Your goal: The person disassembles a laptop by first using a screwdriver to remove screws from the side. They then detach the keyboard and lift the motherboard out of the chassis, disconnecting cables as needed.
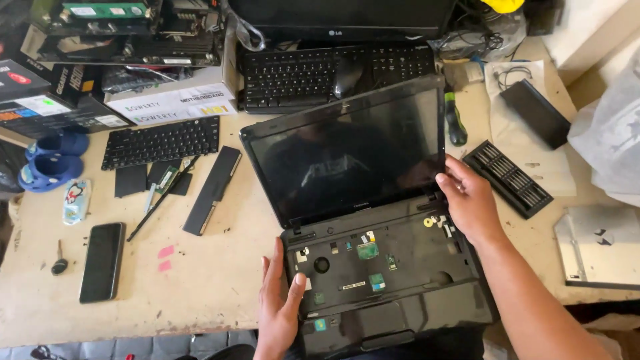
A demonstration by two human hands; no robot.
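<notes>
- I see a worn beige counter (pixel 200 280), crowded.
- My left hand (pixel 279 303), fingers spread, presses the open black laptop's (pixel 373 267) keyboardless base, front-centre.
- My right hand (pixel 470 200) pinches its screen edge.
- Nearby: loose black keyboard (pixel 160 141), black battery bar (pixel 213 190), dark smartphone (pixel 102 261), black bit tray (pixel 508 178).

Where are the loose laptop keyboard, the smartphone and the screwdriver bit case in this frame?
loose laptop keyboard (pixel 161 142), head view, middle of its key field.
smartphone (pixel 102 262), head view, centre of its dark screen.
screwdriver bit case (pixel 508 178), head view, middle of the open tray of bits.
</notes>
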